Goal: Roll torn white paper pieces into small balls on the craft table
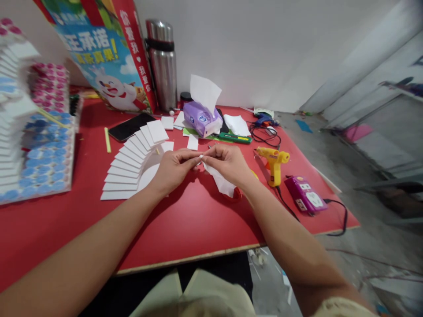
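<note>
My left grip (175,171) and right grip (228,162) pinch closely on a white tissue (220,181) end; likely light, limp, tearable, best held bunched.

Free tabletop (191,229) nearside, glue gun (274,164) rightward

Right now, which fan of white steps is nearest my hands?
The fan beside your left hand, on the red tabletop. The other white steps are farther off, at the picture's left edge.
</note>
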`<state>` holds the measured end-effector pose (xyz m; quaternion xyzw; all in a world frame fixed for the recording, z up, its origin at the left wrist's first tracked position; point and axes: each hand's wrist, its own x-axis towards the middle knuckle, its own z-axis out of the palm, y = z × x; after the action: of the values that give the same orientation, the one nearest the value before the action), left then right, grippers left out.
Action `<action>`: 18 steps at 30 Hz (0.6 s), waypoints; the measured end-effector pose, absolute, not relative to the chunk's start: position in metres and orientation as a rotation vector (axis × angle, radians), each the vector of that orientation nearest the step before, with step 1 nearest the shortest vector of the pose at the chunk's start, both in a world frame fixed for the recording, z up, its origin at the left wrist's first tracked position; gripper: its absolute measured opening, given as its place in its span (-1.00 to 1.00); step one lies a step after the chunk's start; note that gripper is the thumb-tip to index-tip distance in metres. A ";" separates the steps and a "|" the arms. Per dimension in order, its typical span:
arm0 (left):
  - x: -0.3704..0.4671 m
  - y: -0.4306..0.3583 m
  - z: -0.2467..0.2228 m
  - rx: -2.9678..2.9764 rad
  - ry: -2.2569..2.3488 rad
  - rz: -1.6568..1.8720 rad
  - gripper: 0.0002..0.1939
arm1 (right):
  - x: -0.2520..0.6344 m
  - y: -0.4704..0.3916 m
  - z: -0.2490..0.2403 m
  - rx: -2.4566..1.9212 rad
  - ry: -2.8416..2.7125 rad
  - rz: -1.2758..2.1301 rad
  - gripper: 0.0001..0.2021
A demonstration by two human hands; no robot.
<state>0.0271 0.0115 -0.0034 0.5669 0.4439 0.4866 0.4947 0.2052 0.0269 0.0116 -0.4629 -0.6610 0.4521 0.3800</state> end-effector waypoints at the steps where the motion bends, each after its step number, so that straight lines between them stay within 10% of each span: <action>1: 0.027 0.011 -0.003 1.429 1.086 1.203 -0.77 | 0.204 0.026 0.012 -1.209 -1.695 1.094 -0.84; 13: 0.023 0.011 0.002 1.628 1.005 1.242 -0.84 | 0.226 0.037 0.034 -1.038 -1.025 2.361 -0.46; 18: 0.023 0.012 -0.001 1.725 1.000 1.261 -0.84 | 0.216 0.033 0.026 -0.946 -0.916 2.427 -0.63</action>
<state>0.0232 0.0118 -0.0015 0.6759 0.3920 0.4942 0.3813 0.2159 0.0325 0.0263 -0.3364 -0.3258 0.8631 0.1890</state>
